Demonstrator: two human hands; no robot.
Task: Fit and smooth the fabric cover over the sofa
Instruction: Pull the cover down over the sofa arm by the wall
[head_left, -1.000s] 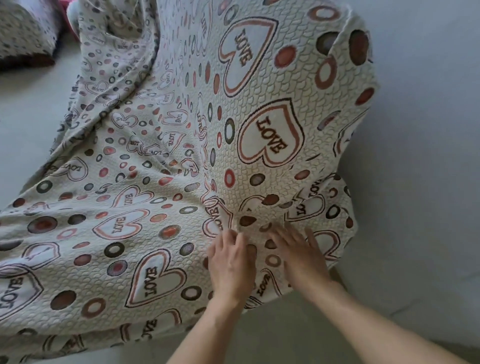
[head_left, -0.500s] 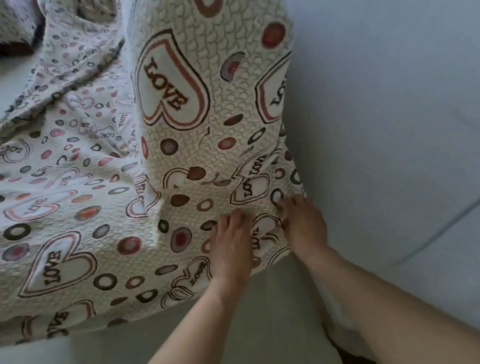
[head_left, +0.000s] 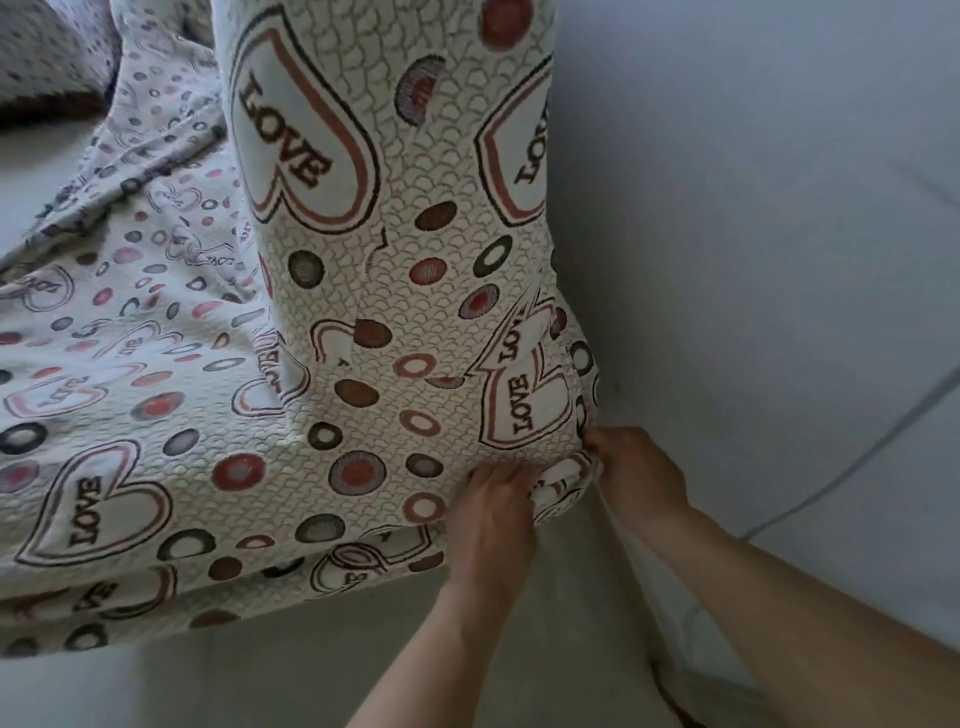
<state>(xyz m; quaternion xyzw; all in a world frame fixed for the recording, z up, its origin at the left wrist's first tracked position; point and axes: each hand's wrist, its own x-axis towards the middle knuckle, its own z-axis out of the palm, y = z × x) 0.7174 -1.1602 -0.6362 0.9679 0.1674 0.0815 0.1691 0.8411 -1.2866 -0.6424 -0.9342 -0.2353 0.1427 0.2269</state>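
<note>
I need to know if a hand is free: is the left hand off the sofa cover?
No, the left hand holds the fabric cover at its lower corner, beside the right hand.

"LOVE" inside heart outlines, repeated across fabric cover (head_left: 363, 322)
</note>
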